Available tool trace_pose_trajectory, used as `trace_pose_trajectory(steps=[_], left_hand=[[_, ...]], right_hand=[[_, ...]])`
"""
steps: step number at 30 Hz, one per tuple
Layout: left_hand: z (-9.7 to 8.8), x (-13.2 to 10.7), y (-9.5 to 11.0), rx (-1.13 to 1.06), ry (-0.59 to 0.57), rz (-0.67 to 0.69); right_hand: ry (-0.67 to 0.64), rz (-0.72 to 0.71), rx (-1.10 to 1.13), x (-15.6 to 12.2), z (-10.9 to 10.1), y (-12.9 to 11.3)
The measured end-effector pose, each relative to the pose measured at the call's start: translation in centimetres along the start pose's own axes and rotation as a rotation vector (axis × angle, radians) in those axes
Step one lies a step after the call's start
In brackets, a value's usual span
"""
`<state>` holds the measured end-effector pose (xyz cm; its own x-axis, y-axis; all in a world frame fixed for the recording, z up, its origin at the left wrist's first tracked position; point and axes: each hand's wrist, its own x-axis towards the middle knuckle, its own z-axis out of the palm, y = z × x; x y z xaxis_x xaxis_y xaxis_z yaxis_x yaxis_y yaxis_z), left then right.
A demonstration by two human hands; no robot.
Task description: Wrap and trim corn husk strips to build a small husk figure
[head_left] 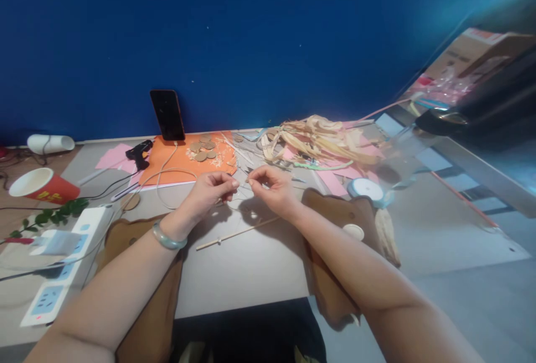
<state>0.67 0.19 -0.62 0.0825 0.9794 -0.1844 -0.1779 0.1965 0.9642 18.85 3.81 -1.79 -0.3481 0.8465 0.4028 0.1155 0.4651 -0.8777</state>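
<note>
Both hands meet over the middle of the table, fingertips almost touching. My left hand (213, 191), with a pale green bangle (169, 237) on its wrist, is closed in a pinch. My right hand (274, 189) pinches too, thumb against forefinger. What sits between the fingertips is too small to name; thin pale strands show around them. Just below the hands a thin wooden stick (234, 234) lies slanted on the table. My forearms rest over two brown cushion-like pads (330, 257), and a small white disc (353, 232) lies on the right one.
An orange sheet (167, 165) holds several round tan discs (201, 156). Behind it a phone (167, 114) leans on the blue wall. Strips of husk-like material (318, 139) are heaped right. Left are a glue gun (139, 153), paper cup (44, 185) and power strip (69, 265). A ribbon spool (366, 190) stands right.
</note>
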Motion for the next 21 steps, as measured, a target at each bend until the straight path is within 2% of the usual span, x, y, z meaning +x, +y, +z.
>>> trace_pose_trajectory(steps=[3,10,15,21], left_hand=[[-0.3,0.0,0.0,-0.012,-0.002,0.016],[-0.1,0.2,-0.3,0.078,-0.074,0.056],[-0.3,0.3,-1.0,0.169,-0.07,0.07],[-0.3,0.5,-1.0,0.138,-0.046,0.086]], right_hand=[[0.013,-0.043,-0.011,0.2,-0.2,0.0],[-0.055,-0.286,-0.079,0.4,-0.1,0.0],[-0.107,-0.291,-0.11,0.2,0.1,-0.1],[-0.114,-0.29,-0.127,0.2,0.0,-0.2]])
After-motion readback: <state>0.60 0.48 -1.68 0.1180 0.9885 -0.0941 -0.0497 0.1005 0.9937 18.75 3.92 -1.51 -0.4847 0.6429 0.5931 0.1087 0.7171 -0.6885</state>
